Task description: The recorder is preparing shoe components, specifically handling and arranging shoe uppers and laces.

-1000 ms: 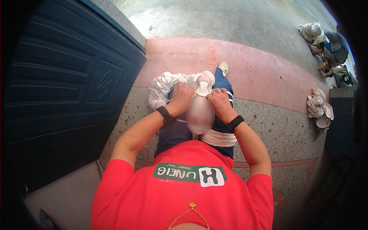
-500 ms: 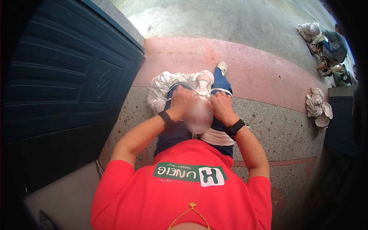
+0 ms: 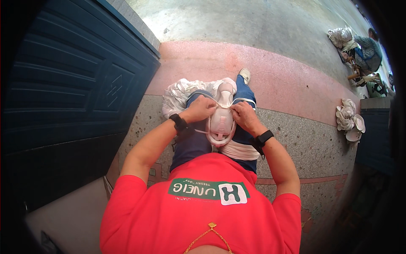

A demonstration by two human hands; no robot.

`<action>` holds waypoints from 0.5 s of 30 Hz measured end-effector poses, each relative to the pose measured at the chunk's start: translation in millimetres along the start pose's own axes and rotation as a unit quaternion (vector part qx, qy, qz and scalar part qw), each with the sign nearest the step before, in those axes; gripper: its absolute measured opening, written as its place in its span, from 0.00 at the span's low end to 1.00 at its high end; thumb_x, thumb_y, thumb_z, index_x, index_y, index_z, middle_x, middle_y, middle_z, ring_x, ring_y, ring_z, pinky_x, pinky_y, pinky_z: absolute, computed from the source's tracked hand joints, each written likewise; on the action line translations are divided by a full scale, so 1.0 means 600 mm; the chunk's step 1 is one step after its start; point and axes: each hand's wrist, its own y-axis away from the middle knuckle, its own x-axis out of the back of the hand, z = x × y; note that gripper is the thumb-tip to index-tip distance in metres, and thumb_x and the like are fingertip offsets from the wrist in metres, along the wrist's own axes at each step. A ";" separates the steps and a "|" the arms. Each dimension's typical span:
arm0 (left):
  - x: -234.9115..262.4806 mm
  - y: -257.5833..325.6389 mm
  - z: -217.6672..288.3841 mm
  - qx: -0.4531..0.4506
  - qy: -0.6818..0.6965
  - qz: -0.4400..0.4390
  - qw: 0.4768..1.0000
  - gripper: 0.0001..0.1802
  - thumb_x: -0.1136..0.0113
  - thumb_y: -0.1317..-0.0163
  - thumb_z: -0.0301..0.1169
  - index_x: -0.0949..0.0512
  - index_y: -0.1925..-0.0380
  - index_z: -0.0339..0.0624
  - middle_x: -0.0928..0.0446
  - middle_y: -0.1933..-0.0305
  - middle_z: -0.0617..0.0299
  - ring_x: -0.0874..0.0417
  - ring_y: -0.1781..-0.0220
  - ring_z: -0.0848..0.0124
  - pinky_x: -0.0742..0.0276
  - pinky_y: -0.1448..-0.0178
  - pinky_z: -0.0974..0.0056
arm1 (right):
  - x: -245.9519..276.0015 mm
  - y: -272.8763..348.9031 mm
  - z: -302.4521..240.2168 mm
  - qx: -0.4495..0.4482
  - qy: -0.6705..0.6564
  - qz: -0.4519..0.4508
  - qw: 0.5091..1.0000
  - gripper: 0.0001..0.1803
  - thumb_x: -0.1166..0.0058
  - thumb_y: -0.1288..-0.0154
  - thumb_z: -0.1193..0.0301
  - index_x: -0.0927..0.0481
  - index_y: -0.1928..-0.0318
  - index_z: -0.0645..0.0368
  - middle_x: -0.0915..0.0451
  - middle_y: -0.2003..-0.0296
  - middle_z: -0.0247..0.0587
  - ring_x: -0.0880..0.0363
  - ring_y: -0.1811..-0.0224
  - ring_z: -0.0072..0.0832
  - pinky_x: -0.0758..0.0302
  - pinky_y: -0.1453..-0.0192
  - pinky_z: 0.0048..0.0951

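A pale pink shoe upper [image 3: 221,119] rests on my lap, toe pointing away from me. My left hand [image 3: 198,111] grips its left side and pinches a thin white lace or cord that runs across the top. On the right edge of the shoe my right hand [image 3: 243,117] holds the other end of the cord. Both wrists carry black bands. A white cloth lies folded under the shoe on my right thigh.
A heap of white shoe pieces [image 3: 179,94] lies by my left knee. A dark blue panelled door [image 3: 72,84] stands at left. More white pieces [image 3: 349,120] sit on the speckled floor at right. Another person [image 3: 367,46] sits far off at upper right.
The shoe has turned, so its open mesh inside now faces up. Both hands have shifted slightly outward and pulled the cord taut across it.
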 end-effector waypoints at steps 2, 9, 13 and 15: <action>0.000 0.000 0.000 0.006 0.021 -0.006 1.000 0.14 0.38 0.38 0.34 0.13 0.58 0.38 0.15 0.65 0.42 0.12 0.61 0.50 0.19 0.55 0.55 | -0.008 0.007 -0.010 0.021 0.011 0.039 0.999 0.08 0.46 0.34 0.71 0.17 0.58 0.58 0.18 0.66 0.47 0.20 0.57 0.46 0.25 0.52 0.43; 0.008 0.007 0.006 0.009 0.024 -0.007 1.000 0.14 0.38 0.38 0.34 0.13 0.56 0.38 0.15 0.64 0.43 0.11 0.61 0.51 0.19 0.55 0.56 | 0.002 -0.036 -0.059 0.148 0.335 -0.100 0.925 0.06 0.45 0.40 0.71 0.18 0.64 0.57 0.18 0.67 0.41 0.20 0.56 0.36 0.26 0.50 0.42; 0.001 0.011 0.005 0.001 0.039 0.024 0.999 0.15 0.38 0.38 0.35 0.13 0.56 0.38 0.15 0.63 0.43 0.12 0.60 0.51 0.19 0.56 0.56 | 0.032 -0.039 -0.081 0.202 0.210 0.003 0.957 0.07 0.45 0.40 0.72 0.19 0.61 0.58 0.18 0.65 0.40 0.20 0.53 0.36 0.26 0.48 0.44; -0.005 0.013 -0.007 0.003 0.034 0.041 0.999 0.16 0.38 0.38 0.36 0.13 0.55 0.39 0.15 0.63 0.44 0.12 0.60 0.50 0.19 0.56 0.56 | 0.016 -0.015 -0.142 0.219 0.110 0.045 0.968 0.06 0.45 0.38 0.72 0.20 0.61 0.57 0.18 0.64 0.43 0.19 0.53 0.39 0.25 0.47 0.45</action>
